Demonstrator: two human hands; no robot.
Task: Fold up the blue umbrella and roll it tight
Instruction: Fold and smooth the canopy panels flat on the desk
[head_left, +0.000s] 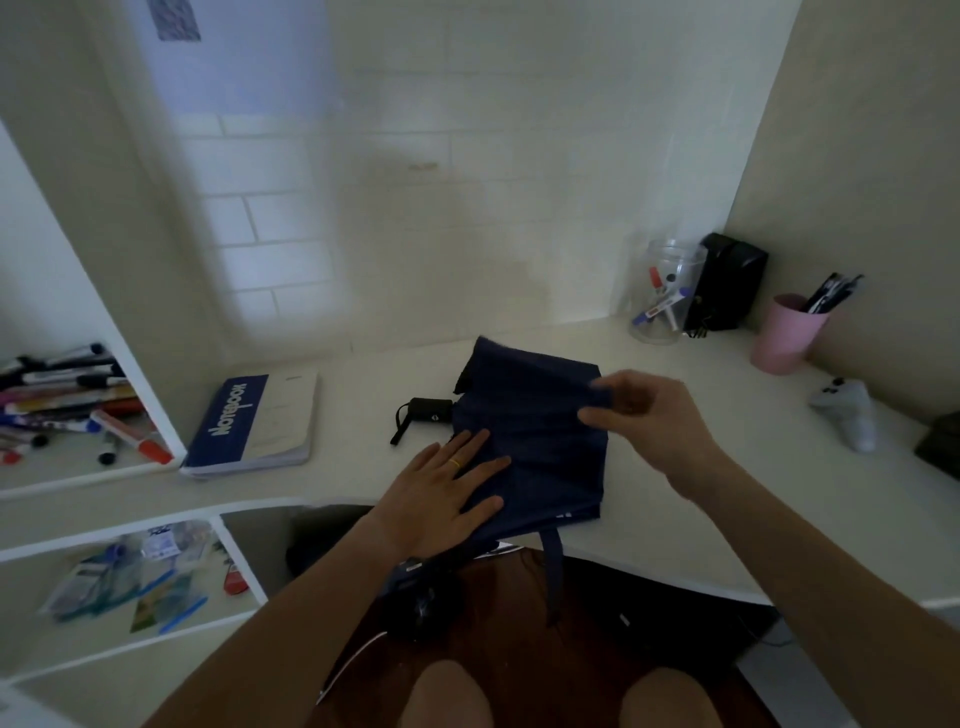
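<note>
The blue umbrella (535, 431) lies collapsed on the white desk (675, 483), its dark fabric spread in loose flat folds. Its black handle (428, 410) with a wrist loop pokes out on the left side. A fabric strap (553, 571) dangles off the desk's front edge. My left hand (447, 493) lies flat, fingers spread, pressing on the fabric's near left part. My right hand (644, 421) pinches a fold of the fabric at its right edge, lifted slightly off the desk.
A blue and white notebook (254, 423) lies left of the umbrella. At the back right stand a clear jar with markers (662, 293), a black box (727, 283) and a pink cup with pens (787, 332). A white controller (847, 410) lies right. Shelves with markers (67, 405) are at left.
</note>
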